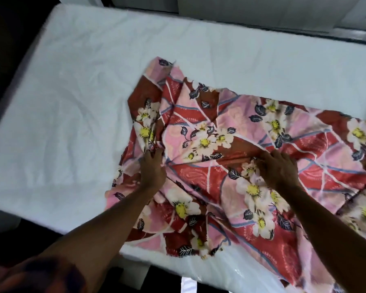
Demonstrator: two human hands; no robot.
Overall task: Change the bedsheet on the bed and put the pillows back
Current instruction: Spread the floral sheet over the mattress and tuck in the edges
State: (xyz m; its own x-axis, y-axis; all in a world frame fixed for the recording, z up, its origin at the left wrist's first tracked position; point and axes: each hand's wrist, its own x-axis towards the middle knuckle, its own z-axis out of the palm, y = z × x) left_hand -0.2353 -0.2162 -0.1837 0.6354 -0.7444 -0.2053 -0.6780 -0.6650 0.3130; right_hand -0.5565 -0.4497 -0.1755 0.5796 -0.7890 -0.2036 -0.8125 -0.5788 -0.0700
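Now left hand (153, 168) and right hand (277, 167) both pinching floral bedsheet (199, 115) atop mattress (72, 81).

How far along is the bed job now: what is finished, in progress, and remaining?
Done, it seems: the mattress shows bare white, so the old sheet looks removed. In hand: the floral sheet lies bunched on its near right part, with the left hand and the right hand each gripping a fold. Still to do: spreading it over the bed; no pillows in view.

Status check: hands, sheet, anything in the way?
Left hand grips bunched floral sheet; right hand grips a fold. Sheet crumpled, covers only part of the white mattress. Nothing seen in the way.
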